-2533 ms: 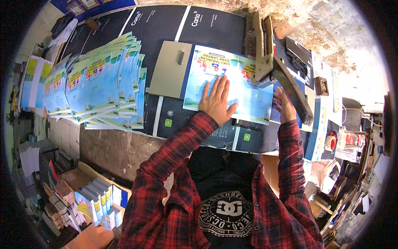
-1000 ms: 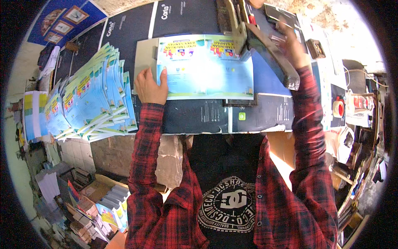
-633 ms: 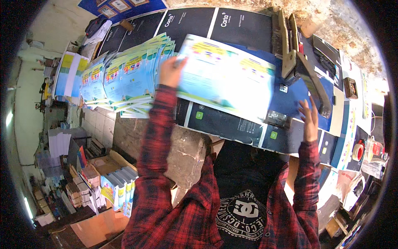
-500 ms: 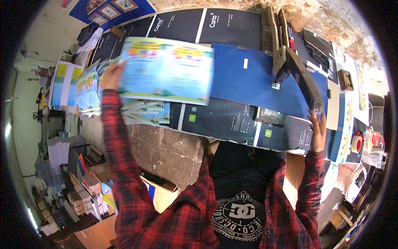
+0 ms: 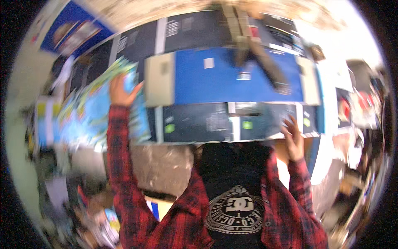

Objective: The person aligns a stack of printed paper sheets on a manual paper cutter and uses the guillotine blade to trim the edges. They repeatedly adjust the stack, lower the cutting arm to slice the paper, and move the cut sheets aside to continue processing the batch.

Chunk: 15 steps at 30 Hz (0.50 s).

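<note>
My left hand (image 5: 121,92) is over a loose pile of printed sheets (image 5: 89,108), light blue and green with colourful headings, on the left of the table. Its thumb stands apart from the fingers, and I see nothing gripped in it. My right hand (image 5: 293,139) hovers by the table's front edge with fingers apart, holding nothing. Beyond it, a bench tool's dark lever handle (image 5: 267,64) slants over a blue board (image 5: 195,79), apart from my hand. Cream panels show at both ends of the board. Motion blurs most of the picture.
Black sheets with pale strips (image 5: 195,124) cover the tabletop. A dark block-like thing (image 5: 244,108) lies in front of the blue board. At the right are a roll of red tape (image 5: 344,108) and clear plastic. Stacked papers (image 5: 101,230) stand low on the left.
The printed sheet my left hand held over the blue board has gone left onto the pile, and the hand has opened. My right hand has left the lever handle and come nearer. The view has shifted.
</note>
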Motion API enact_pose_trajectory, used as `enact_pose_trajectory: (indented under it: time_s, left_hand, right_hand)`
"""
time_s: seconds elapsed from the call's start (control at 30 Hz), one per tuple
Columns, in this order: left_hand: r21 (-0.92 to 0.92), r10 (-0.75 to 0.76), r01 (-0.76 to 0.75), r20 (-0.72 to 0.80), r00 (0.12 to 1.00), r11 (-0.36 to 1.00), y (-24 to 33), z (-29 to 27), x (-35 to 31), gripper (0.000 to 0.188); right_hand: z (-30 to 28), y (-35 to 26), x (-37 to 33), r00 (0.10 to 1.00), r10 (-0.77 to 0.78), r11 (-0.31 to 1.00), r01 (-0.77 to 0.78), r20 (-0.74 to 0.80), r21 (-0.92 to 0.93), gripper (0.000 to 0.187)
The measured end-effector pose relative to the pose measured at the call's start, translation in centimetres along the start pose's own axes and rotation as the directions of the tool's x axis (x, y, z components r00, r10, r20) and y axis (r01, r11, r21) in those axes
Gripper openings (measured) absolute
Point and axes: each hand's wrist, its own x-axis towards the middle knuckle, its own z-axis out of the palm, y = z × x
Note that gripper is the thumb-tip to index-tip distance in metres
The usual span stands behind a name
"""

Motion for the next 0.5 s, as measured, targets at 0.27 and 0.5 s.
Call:
enact_pose_trajectory:
  time_s: [0.27,0.5]
  left_hand:
    - [-0.082,-0.335,0.325,-0.207,0.919,0.942,-8.3,1.0,-4.8,0.05]
    - [-0.268,-0.379,0.391,0.1,0.92,0.88,-8.5,-4.4,-7.4,0.052]
  right_hand:
    - [-11.3,0.2,4.3,0.838,-0.255,0.91,0.04,-0.482,-0.412,0.045]
    - [-24.1,5.4,12.8,0.792,-0.228,0.605,-0.341,-0.567,-0.72,0.085]
